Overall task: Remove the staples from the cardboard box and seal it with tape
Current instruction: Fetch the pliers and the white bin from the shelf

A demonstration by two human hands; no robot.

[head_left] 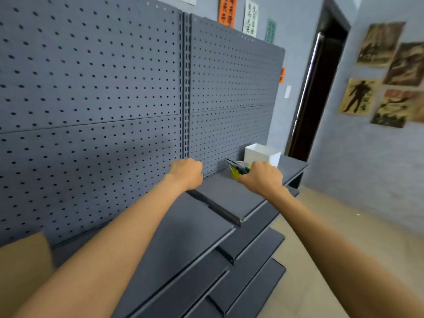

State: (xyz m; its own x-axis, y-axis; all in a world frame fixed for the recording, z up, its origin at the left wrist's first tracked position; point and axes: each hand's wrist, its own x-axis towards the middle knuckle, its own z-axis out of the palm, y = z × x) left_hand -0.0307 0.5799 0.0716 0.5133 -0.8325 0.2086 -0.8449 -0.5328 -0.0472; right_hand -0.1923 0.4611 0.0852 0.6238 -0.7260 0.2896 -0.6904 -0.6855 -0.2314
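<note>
The right hand [262, 177] curls around a pair of pliers [237, 169] with green and yellow handles, on the grey shelf [229, 196] beside a white bin [262, 154]. The left hand [188, 172] is fisted near the pegboard [91, 88]; whether it holds anything cannot be told. The cardboard box [23, 267] sits well apart at the lower left. The pointed tips likely face outward, so a hurried swing toward the box could snag the bin or jab the other arm.
</note>
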